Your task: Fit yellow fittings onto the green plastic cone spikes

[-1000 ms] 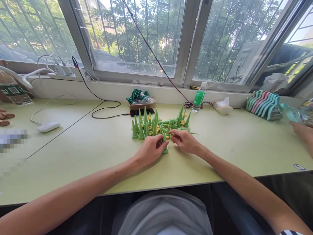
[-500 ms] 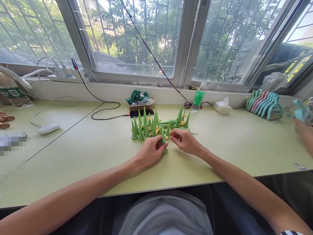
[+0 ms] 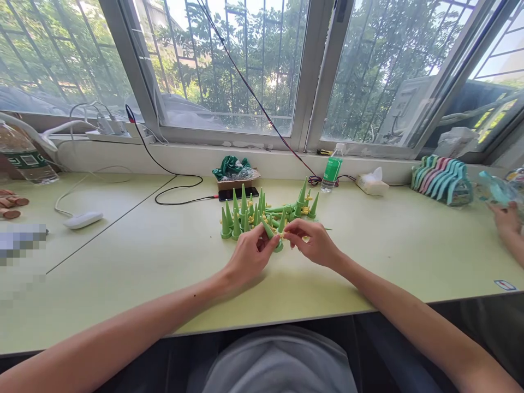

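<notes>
My left hand (image 3: 254,250) is closed around a green plastic watering spike (image 3: 268,228), which leans with its tip up and to the left, its wide collar toward my right hand. My right hand (image 3: 313,240) pinches a small yellow valve (image 3: 282,234) between thumb and fingertips, right beside the spike's collar. Whether the valve sits in the spike or only touches it, I cannot tell. Just beyond my hands, several more green spikes (image 3: 243,201) stand upright on their collars, with small yellow valves among them. Other green pieces (image 3: 282,209) lie flat there.
Behind the spikes are a phone (image 3: 237,194) and a small cardboard box (image 3: 235,184). A water bottle (image 3: 331,168), a tissue pack (image 3: 371,184) and pastel hangers (image 3: 442,180) line the back. Another person's hand (image 3: 507,218) is at the far right. The table edge (image 3: 262,325) runs before me.
The spike in my left hand has gone from nearly upright to tilted left and is lifted a little. My right hand has brought the yellow valve left to the spike's collar.
</notes>
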Demonstrator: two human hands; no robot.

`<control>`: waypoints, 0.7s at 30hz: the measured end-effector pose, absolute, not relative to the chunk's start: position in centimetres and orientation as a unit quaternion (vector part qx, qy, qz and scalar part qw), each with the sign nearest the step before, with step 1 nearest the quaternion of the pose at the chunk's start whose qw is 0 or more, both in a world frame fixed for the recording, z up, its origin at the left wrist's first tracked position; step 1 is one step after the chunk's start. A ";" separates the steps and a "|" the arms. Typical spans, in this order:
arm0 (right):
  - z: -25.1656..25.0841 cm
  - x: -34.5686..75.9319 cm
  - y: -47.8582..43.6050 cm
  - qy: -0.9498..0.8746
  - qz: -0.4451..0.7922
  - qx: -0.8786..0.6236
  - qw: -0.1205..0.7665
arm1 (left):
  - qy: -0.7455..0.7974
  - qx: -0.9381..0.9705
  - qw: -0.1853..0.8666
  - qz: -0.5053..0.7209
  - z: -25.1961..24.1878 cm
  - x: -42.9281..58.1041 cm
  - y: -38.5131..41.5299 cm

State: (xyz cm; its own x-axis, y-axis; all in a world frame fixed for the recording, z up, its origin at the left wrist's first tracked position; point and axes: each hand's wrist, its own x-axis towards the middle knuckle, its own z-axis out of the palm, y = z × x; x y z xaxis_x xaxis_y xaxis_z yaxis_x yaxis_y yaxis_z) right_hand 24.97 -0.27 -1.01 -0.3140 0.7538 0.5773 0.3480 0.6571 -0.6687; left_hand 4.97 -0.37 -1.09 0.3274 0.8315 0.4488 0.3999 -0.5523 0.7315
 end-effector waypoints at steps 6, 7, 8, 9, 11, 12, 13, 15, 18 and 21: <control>-1.0 24.8 -0.3 -0.791 0.211 -0.343 0.460 | 0.389 0.773 0.273 0.421 -1.5 5.0 -0.3; -1.0 24.8 -0.3 -0.792 0.210 -0.343 0.460 | 0.388 0.772 0.276 0.422 -1.5 5.0 -0.4; -1.0 24.8 -0.4 -0.791 0.209 -0.343 0.461 | 0.386 0.771 0.279 0.423 -1.4 5.0 -0.4; -1.0 24.8 -0.4 -0.790 0.207 -0.343 0.463 | 0.384 0.769 0.283 0.425 -1.4 5.0 -0.4; -1.0 24.8 -0.4 -0.787 0.205 -0.345 0.468 | 0.382 0.763 0.290 0.432 -1.3 5.0 -0.4; -1.0 24.8 -0.4 -0.784 0.205 -0.347 0.472 | 0.383 0.759 0.294 0.437 -1.3 5.1 -0.4; -1.0 24.8 -0.5 -0.781 0.204 -0.350 0.475 | 0.384 0.753 0.301 0.441 -1.2 5.1 -0.4; -1.1 24.8 -0.5 -0.774 0.201 -0.356 0.483 | 0.387 0.739 0.321 0.449 -1.2 5.1 -0.4; -1.2 24.9 -0.6 -0.768 0.198 -0.359 0.491 | 0.393 0.718 0.360 0.447 -1.0 5.2 -0.4; -1.1 24.8 -0.6 -0.771 0.201 -0.354 0.489 | 0.391 0.710 0.384 0.441 -0.9 5.3 -0.6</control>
